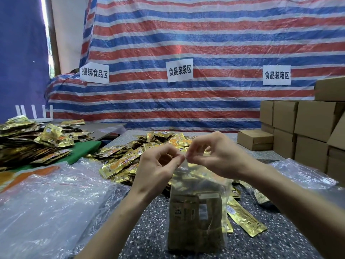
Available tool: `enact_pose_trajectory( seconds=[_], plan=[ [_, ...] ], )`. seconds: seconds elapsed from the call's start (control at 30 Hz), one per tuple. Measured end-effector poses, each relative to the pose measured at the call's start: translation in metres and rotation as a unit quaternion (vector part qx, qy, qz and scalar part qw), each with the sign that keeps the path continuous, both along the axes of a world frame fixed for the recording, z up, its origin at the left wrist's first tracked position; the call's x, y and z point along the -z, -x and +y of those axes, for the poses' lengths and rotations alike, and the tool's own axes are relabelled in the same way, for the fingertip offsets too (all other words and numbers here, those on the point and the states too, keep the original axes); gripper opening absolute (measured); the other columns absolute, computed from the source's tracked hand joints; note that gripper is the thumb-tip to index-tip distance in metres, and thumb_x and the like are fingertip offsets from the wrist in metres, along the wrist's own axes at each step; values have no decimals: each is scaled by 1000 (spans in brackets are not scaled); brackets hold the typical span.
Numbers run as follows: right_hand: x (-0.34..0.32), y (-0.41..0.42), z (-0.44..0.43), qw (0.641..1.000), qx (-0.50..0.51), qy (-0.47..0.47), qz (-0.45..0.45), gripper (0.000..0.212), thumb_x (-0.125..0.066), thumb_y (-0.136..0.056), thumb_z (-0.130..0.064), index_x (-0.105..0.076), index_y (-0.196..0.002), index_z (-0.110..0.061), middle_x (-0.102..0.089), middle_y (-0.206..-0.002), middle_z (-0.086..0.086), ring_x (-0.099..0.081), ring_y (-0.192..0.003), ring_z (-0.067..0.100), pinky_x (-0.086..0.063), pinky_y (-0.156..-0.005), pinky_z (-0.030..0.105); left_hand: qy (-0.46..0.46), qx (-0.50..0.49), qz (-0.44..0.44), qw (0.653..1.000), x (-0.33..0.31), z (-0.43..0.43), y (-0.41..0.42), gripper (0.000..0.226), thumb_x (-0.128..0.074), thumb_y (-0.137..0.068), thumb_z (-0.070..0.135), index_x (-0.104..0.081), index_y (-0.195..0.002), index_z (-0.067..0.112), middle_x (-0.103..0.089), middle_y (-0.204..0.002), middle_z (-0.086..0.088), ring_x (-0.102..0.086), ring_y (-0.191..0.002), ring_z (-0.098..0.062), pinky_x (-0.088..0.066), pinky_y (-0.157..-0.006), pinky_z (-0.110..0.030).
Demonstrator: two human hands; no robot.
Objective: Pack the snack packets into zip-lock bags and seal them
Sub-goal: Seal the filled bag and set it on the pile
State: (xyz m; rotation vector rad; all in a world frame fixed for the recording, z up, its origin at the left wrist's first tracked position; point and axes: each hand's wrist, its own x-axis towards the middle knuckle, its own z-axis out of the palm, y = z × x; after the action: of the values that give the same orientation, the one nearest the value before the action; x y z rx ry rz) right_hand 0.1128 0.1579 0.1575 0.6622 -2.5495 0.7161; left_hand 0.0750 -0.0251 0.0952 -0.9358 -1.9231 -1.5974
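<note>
A clear zip-lock bag [196, 212] filled with gold snack packets hangs upright over the speckled table [149, 230]. My left hand [158, 165] and my right hand [211, 156] pinch its top edge side by side, fingertips almost touching at the strip. Behind the hands lies a heap of loose gold and orange snack packets [130, 157]. A few more packets [244, 219] lie flat to the right of the bag.
A pile of empty clear bags [52, 202] covers the left front. Another big heap of gold packets [31, 141] sits on a green mat at the far left. Cardboard boxes [306, 128] stack at the right. A striped tarp with three signs hangs behind.
</note>
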Motion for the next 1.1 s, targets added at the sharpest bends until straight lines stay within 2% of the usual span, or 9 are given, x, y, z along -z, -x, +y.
enact_pose_trajectory(
  seconds=[0.17,0.3,0.43,0.5,0.63,0.77,0.83,0.97,1.1],
  plan=[
    [-1,2,4,999,-24,32,-13,3,-80,-82,-16,-78,-80,-17,-71,-70,-8,-62,-65,1,-48,-60,20,8,34,-19,999,-1,-2,-4,4,-73,-88,18,-74,-85,20,-74,-80,-2,-71,-70,-15,-57,-60,-25],
    [-2,0,4,999,-31,25,-17,11,-80,-79,-32,-78,-80,-21,-70,-72,-5,-60,-66,11,-50,-60,34,15,27,0,1000,-1,-3,-4,6,-73,-88,13,-75,-87,19,-75,-84,-1,-72,-75,-18,-60,-65,-33],
    [-5,-2,1,999,-43,21,-22,7,-80,-81,-30,-78,-80,-24,-71,-74,0,-64,-72,24,-53,-67,47,3,15,5,1000,1,-1,-5,5,-74,-87,6,-75,-85,11,-74,-82,-3,-71,-77,-22,-59,-70,-45],
    [-7,-3,-1,999,-36,0,-30,10,-80,-82,-31,-78,-83,-22,-72,-77,-2,-65,-74,18,-55,-74,43,-9,16,5,1000,3,-1,-4,7,-75,-84,5,-74,-81,11,-73,-79,-4,-70,-75,-21,-59,-68,-43],
    [-11,-7,-3,997,-27,-42,-57,15,-73,-86,-36,-74,-90,-22,-71,-85,-7,-64,-80,7,-54,-78,30,-26,42,-7,999,5,-4,-2,5,-79,-81,13,-76,-78,16,-74,-76,-2,-70,-70,-14,-55,-62,-25],
    [-6,-11,-6,992,18,-123,-18,4,-60,-97,-36,-58,-94,-36,-61,-91,-12,-56,-87,9,-51,-81,39,-30,67,-41,996,3,-9,-3,11,-76,-77,28,-80,-86,23,-78,-84,-1,-74,-79,-19,-61,-73,-35],
    [-4,-13,-8,991,16,-131,-7,10,-58,-98,-33,-52,-91,-37,-58,-89,-12,-55,-84,9,-52,-77,39,-25,67,-46,996,3,-10,-4,13,-74,-78,29,-80,-87,21,-77,-84,-1,-74,-79,-20,-62,-73,-38],
    [-3,-14,-11,990,1,-141,12,7,-61,-94,-36,-55,-97,-31,-57,-88,-14,-54,-84,5,-52,-74,31,-9,40,-13,999,2,-8,-6,4,-75,-83,17,-78,-80,15,-75,-77,-3,-72,-73,-20,-59,-65,-34],
    [-5,-10,-8,993,7,-118,7,4,-63,-94,-39,-60,-94,-36,-60,-91,-14,-56,-87,7,-52,-79,36,-17,30,-17,999,1,-7,-6,14,-73,-86,9,-74,-74,15,-74,-74,-1,-70,-69,-14,-57,-62,-29]
  ],
)
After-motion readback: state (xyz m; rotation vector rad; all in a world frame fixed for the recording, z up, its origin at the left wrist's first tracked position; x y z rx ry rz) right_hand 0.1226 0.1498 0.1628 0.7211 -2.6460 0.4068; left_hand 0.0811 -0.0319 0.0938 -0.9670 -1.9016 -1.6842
